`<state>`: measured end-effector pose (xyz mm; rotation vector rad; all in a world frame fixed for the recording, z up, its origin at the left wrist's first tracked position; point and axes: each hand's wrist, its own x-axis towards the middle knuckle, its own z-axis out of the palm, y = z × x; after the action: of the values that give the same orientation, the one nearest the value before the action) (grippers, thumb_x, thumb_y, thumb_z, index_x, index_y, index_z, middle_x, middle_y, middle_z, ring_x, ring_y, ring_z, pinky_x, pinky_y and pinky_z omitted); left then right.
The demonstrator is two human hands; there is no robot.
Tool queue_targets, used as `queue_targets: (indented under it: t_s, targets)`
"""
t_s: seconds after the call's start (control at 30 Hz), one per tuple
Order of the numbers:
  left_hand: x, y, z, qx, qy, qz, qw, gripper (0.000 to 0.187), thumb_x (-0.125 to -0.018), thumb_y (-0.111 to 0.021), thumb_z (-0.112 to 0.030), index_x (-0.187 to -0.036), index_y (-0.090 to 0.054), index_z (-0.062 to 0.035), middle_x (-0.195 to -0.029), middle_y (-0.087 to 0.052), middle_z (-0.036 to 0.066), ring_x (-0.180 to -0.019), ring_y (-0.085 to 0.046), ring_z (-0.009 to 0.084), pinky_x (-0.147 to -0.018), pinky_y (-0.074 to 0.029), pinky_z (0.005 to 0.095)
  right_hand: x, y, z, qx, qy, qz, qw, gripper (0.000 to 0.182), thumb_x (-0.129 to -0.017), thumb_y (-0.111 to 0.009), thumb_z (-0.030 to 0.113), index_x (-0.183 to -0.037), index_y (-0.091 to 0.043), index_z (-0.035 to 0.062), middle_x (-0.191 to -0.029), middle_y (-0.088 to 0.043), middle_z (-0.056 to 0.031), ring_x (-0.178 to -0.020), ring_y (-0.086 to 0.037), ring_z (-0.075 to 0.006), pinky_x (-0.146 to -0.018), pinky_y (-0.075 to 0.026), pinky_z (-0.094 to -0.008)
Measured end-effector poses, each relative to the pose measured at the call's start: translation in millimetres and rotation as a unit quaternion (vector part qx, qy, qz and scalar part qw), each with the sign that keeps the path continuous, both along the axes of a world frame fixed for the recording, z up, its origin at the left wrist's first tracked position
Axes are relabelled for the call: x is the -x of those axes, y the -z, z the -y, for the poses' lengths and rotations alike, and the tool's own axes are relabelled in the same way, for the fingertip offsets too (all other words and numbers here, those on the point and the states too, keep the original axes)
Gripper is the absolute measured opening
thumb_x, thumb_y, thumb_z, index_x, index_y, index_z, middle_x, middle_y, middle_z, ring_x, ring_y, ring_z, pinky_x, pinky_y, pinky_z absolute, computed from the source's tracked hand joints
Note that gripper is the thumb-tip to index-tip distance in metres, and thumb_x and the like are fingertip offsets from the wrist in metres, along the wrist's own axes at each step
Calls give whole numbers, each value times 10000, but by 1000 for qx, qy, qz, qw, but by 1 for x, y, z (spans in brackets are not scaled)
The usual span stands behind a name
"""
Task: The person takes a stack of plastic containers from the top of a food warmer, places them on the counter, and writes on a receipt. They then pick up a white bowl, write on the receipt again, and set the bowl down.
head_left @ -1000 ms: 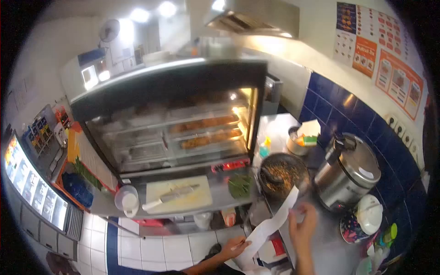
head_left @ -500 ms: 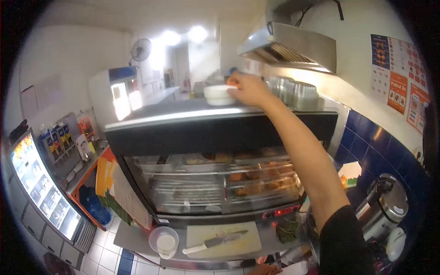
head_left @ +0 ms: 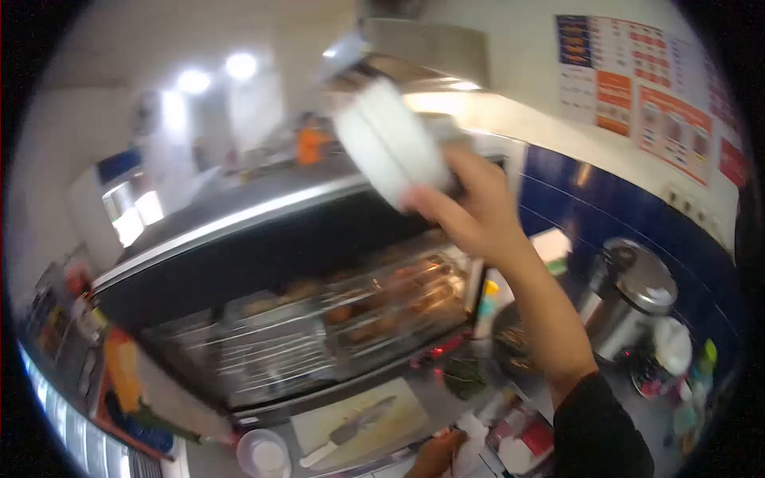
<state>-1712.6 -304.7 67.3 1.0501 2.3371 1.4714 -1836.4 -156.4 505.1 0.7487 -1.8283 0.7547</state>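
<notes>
My right hand (head_left: 474,203) is closed on the edge of a stack of white round containers (head_left: 390,143), tilted and blurred, in front of the hood and above the display case. At the bottom edge my left hand (head_left: 437,456) shows only in part, low beside some white paper (head_left: 476,448); its fingers are smeared. Close to it on the counter lies a white cutting board (head_left: 406,414) bearing a knife (head_left: 347,430) with a white handle. A clear round tub (head_left: 264,454) stands left of the board.
A heated glass display case (head_left: 239,239) with trays of food fills the middle. Behind the board lie green leaves (head_left: 464,376). To the right are a dark pan (head_left: 514,342) and a steel pot (head_left: 637,279). A range hood (head_left: 430,52) hangs above.
My right hand has lifted the white containers off the top of the display case and brought them closer, tilting them. The view has swung right, and more of my left hand shows.
</notes>
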Motion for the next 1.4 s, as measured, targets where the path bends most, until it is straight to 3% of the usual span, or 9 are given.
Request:
queue_targets:
  t_s: [0.07,0.13,0.2,0.27,0.3,0.43,0.63,0.97,1.4]
  targets:
    - [0,-13,-15,-82,9,31,996,200,-939,-636,-229,-976,-648,-34,-932,-679,205,-816,-658,398,-708,-515,409,-89,60,-49,74,50,29,996,323,-804,-771,155,-1050,-635,-4,-860,-658,-86,-773,-617,-164,-684,-474,-311]
    - [5,-24,-43,-182,-29,-59,981,158,-944,-621,-156,-1008,-675,-22,-1030,-697,196,-891,-698,291,-785,-526,347,-172,133,-80,320,25,210,923,257,-880,-747,174,-1030,-652,-12,-886,-650,-18,-818,-593,-111,-725,-484,-280]
    - [-3,-48,-74,-248,8,80,965,161,-933,-634,-141,-1016,-697,-17,-1093,-705,175,-990,-680,203,-850,-519,318,-245,199,-98,385,132,271,872,233,-903,-727,152,-1065,-659,-2,-928,-654,-25,-805,-589,-71,-702,-490,-237]
    - [-26,-112,-98,-97,52,138,984,317,-939,-668,-261,-1132,-678,-10,-1157,-689,146,-1101,-627,181,-940,-486,325,-320,238,-89,475,182,293,810,221,-904,-723,134,-1063,-658,-6,-925,-658,-30,-791,-598,-76,-698,-499,-241]
    - [-44,-121,-114,-133,123,149,972,436,-929,-680,-336,-1185,-642,15,-1185,-673,158,-1126,-617,206,-973,-467,333,-357,253,-80,518,200,301,775,215,-904,-720,125,-1062,-658,-7,-923,-659,-32,-783,-602,-79,-696,-503,-244]
    - [-142,-122,-171,-166,383,277,865,984,-818,-714,-593,-1431,-357,89,-1436,-467,230,-1347,-450,294,-1120,-328,379,-480,256,-46,393,374,256,800,183,-861,-745,76,-996,-664,-14,-856,-670,-97,-638,-644,-129,-592,-512,-268]
    - [-306,-137,-209,-41,612,358,704,1241,-677,-769,-655,-1495,-214,96,-1480,-396,240,-1401,-374,321,-1151,-277,400,-623,274,-5,364,521,188,749,197,-831,-763,66,-976,-665,-25,-736,-652,-95,-609,-659,-161,-490,-469,-276]
    - [-411,-150,-213,124,649,330,674,1309,-628,-773,-749,-1483,-257,98,-1457,-413,230,-1370,-409,301,-1125,-316,386,-720,274,24,434,538,98,716,207,-857,-745,71,-1013,-674,-46,-752,-676,-95,-585,-662,-131,-476,-462,-246]
    - [-438,-154,-230,141,666,297,670,1307,-630,-739,-788,-1469,-285,105,-1405,-470,248,-1313,-480,318,-1098,-356,382,-741,278,15,492,515,65,699,165,-875,-712,54,-999,-674,-48,-740,-674,-92,-556,-634,-113,-485,-445,-234]
